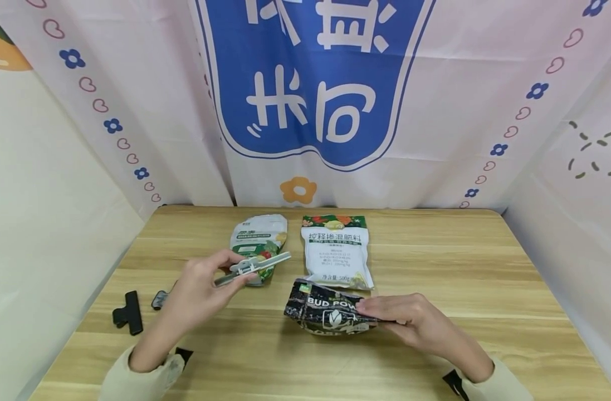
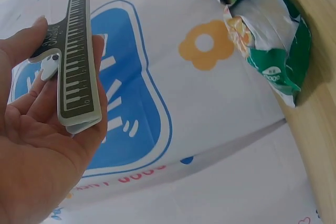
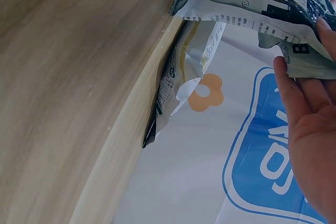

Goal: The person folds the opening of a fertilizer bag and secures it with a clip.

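My left hand (image 1: 200, 298) pinches a bag clip (image 1: 265, 263) with thumb and fingers, above the table. In the left wrist view the clip (image 2: 79, 61) shows a piano-key pattern with pale edges. My right hand (image 1: 418, 323) grips the right part of a black bag (image 1: 330, 312) marked BUD POW, its top folded toward me. The right wrist view shows the thumb and fingers on either side of that bag (image 3: 289, 3). Behind it lies a white fertilizer bag (image 1: 335, 250); a green-and-white pouch (image 1: 257, 231) lies beyond the left hand, partly hidden by it.
A black bag clip (image 1: 133, 313) lies at the left of the wooden table (image 1: 460, 256). Beside it, another small clip (image 1: 159, 299) is partly covered by the left forearm. A printed curtain (image 1: 160, 67) hangs at the table's back edge.
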`<state>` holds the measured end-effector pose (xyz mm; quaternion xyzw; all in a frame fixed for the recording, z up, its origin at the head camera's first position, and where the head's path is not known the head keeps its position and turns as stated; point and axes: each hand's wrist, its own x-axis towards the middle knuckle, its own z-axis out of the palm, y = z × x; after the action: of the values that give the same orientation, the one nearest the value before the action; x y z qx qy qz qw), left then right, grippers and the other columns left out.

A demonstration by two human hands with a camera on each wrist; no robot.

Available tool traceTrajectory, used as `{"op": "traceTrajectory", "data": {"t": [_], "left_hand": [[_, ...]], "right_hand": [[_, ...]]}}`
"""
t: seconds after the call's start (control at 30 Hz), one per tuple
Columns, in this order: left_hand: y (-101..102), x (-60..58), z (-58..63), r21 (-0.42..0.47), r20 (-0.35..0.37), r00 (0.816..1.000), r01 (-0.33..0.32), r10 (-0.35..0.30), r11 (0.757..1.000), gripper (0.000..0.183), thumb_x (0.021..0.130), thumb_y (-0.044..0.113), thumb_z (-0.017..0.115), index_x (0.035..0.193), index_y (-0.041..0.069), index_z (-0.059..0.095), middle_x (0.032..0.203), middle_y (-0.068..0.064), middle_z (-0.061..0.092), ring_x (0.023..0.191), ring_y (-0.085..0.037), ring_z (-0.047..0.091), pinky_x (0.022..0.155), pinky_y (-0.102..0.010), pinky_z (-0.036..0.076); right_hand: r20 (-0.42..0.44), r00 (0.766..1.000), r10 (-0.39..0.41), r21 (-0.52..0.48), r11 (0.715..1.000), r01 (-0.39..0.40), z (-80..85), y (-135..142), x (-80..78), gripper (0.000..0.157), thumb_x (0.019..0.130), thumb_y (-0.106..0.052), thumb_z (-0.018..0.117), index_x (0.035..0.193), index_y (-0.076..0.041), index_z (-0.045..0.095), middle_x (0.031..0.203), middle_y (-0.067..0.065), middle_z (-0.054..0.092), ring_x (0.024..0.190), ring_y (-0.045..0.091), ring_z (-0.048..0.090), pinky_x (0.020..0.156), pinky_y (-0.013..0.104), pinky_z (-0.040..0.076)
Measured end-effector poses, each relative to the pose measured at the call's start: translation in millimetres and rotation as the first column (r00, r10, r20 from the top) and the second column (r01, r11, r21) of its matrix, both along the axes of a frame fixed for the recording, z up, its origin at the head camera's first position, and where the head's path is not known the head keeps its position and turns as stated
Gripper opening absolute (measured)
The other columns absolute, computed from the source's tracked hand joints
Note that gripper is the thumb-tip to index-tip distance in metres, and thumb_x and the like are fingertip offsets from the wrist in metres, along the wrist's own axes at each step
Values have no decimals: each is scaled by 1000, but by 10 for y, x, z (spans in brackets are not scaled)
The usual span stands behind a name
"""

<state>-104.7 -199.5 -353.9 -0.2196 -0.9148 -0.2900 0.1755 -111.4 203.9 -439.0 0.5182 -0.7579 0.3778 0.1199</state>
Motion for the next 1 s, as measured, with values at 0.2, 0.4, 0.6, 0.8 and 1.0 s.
{"op": "traceTrajectory", "data": {"t": [0.2, 0.4, 0.6, 0.8, 1.0], "left_hand": [[82, 27, -9, 5, -13, 997, 71, -71, 997, 26, 81, 12, 91, 100, 10, 73, 84, -2, 79, 53, 7, 35, 44, -17, 36], [222, 65, -38, 19, -26, 985, 169, -168, 985, 24, 83, 12, 89, 100, 13, 72, 83, 4, 75, 60, 6, 44, 50, -15, 41], [355, 104, -120, 22, -28, 970, 241, -241, 970, 26, 84, 16, 89, 104, 10, 73, 91, 2, 77, 64, 3, 50, 53, -12, 44], [474, 127, -155, -36, -54, 960, 274, -275, 961, 25, 89, 26, 86, 104, 13, 72, 94, 4, 78, 79, -1, 67, 70, -20, 58], [554, 152, -169, -87, -103, 944, 306, -315, 948, 24, 93, 31, 81, 105, 13, 73, 92, 4, 78, 73, -2, 62, 69, -20, 54]], "right_hand": [[-3, 1000, -5, 2, 1000, 5, -2, -2, 2, 54, 76, 13, 80, 126, -7, 76, 123, 13, 78, 117, 24, 75, 104, 18, 53], [6, 1000, -5, 1, 1000, 5, -11, 8, 1, 54, 77, 13, 80, 126, -7, 76, 123, 13, 78, 118, 22, 75, 104, 18, 53], [9, 1000, -1, -3, 1000, 1, -16, 13, -5, 53, 78, 12, 80, 127, -8, 76, 123, 13, 78, 120, 19, 74, 105, 18, 53], [21, 1000, 5, -5, 1000, -5, -21, 7, -9, 53, 79, 13, 79, 127, -7, 76, 124, 13, 78, 121, 18, 73, 105, 18, 53], [18, 1000, 0, -3, 1000, 0, -19, 2, -11, 55, 77, 13, 80, 128, -8, 76, 124, 13, 78, 121, 19, 74, 105, 18, 52]]}}
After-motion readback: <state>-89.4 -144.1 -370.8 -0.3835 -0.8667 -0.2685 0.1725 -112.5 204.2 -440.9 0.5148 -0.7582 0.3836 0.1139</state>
